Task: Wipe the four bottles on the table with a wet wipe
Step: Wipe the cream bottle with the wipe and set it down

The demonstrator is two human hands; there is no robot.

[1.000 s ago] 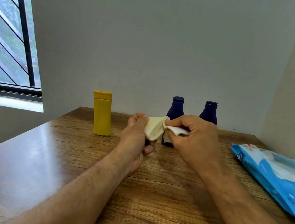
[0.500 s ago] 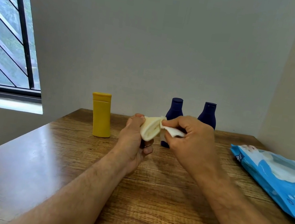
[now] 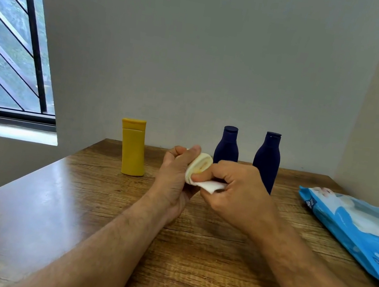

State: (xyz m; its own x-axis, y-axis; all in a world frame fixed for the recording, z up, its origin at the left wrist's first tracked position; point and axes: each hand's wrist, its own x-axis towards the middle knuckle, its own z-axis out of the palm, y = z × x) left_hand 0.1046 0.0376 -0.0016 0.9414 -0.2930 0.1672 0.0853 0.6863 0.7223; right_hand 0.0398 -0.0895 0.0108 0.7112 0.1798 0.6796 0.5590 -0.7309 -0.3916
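A small cream-yellow bottle (image 3: 200, 167), mostly hidden, is gripped in the left hand (image 3: 177, 181), fingers curled round it, thumb up along its top. A white wet wipe (image 3: 211, 186) is pinched in the right hand (image 3: 237, 196) and pressed over the bottle's face; the bottle is largely covered by wipe and fingers, so its shape can't be told fully. Both hands are held above the wooden table (image 3: 189, 256), mid-table, in front of the standing bottles.

Change vs earlier frames: the wipe was previously stretched between the two hands at upper level; now it is drawn lower, a folded white edge sticking out below the right thumb. The right hand has shifted slightly down and closer to the left. The rounded top of the held bottle is exposed more than before. The grip of the left hand is unchanged.

Standing upright near the far edge, unmoved:
- yellow flat plastic bottle with flip cap (image 3: 133, 147), left of the hands
- dark blue bottle with narrow neck (image 3: 227, 144), directly behind the hands, lower part hidden
- second dark blue bottle (image 3: 266, 160), just right of it, partly behind the right hand

A blue-and-white wet-wipe pack (image 3: 357, 229) lies flat at the right edge, well apart from the hands, its position unchanged.
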